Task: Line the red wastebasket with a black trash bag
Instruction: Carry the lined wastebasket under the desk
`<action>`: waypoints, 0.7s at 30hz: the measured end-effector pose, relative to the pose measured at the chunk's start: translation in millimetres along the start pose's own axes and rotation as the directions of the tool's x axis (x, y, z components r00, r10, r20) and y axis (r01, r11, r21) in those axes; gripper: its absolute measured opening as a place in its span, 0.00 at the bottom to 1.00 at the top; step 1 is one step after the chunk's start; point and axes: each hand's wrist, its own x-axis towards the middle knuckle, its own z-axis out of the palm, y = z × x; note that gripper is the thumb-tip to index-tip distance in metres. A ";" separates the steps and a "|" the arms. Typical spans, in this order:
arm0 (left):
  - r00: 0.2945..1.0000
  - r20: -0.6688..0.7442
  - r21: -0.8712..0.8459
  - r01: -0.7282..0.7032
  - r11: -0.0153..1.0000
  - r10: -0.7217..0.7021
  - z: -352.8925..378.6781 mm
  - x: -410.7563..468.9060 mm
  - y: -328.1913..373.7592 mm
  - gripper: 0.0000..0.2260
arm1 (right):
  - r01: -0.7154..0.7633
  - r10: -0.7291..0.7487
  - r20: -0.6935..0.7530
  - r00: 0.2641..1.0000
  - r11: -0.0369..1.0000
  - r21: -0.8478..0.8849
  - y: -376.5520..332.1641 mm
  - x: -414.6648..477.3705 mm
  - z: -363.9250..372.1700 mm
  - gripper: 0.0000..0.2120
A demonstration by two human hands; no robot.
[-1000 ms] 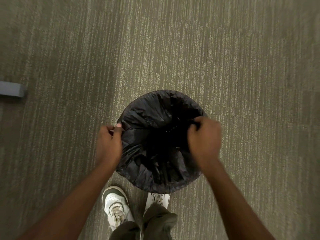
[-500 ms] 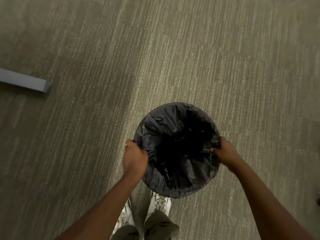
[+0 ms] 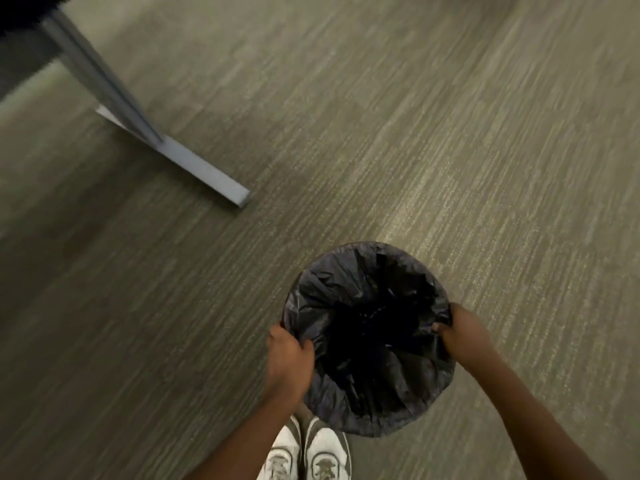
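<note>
A black trash bag point(image 3: 349, 292) covers the round wastebasket entirely, folded over its rim; none of the red shows. The basket sits low in the view, right of centre, just ahead of my shoes. My left hand point(image 3: 289, 358) grips the bag-covered rim on its left side, thumb inside the opening. My right hand point(image 3: 462, 332) grips the rim on the right side, fingers curled over the edge. The bag's inside is a dark crumpled hollow.
Grey-green carpet point(image 3: 450, 150) lies all around. A grey metal table leg with a flat foot point(image 3: 204, 174) runs diagonally at the upper left, under a dark tabletop corner point(image 3: 24, 8). My white shoes point(image 3: 304, 455) stand at the bottom edge.
The view has swung left, bringing the table leg in. My right hand moved from inside the bag's opening out to the right rim; both hands now grip opposite sides.
</note>
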 end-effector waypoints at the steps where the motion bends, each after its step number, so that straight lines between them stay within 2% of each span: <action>1: 0.999 -0.031 -0.020 0.021 1.000 -0.021 -9.7 6.7 -6.0 0.15 | 0.043 -0.042 0.015 0.999 0.999 -0.025 -18.1 6.1 2.7 0.13; 6: 0.975 -0.156 -0.102 0.145 0.984 -0.160 -69.2 41.2 -37.4 0.21 | 0.295 -0.286 0.092 0.954 0.949 -0.108 -129.1 30.0 24.6 0.14; 9: 0.941 -0.229 -0.250 0.192 0.949 -0.251 -101.1 56.4 -54.3 0.25 | 0.416 -0.401 0.135 0.906 0.902 -0.115 -189.7 37.5 45.3 0.13; 13: 0.907 -0.270 -0.317 0.234 0.919 -0.324 -128.8 77.1 -78.7 0.27 | 0.489 -0.462 0.187 0.867 0.861 -0.141 -245.2 48.6 76.2 0.14; 17: 0.876 -0.268 -0.400 0.278 0.873 -0.402 -149.7 99.4 -102.6 0.29 | 0.518 -0.484 0.204 0.851 0.838 -0.173 -296.0 46.6 103.0 0.10; 21: 0.866 -0.240 -0.408 0.320 0.855 -0.439 -166.0 120.3 -113.9 0.36 | 0.587 -0.547 0.224 0.807 0.783 -0.206 -319.0 58.9 126.8 0.14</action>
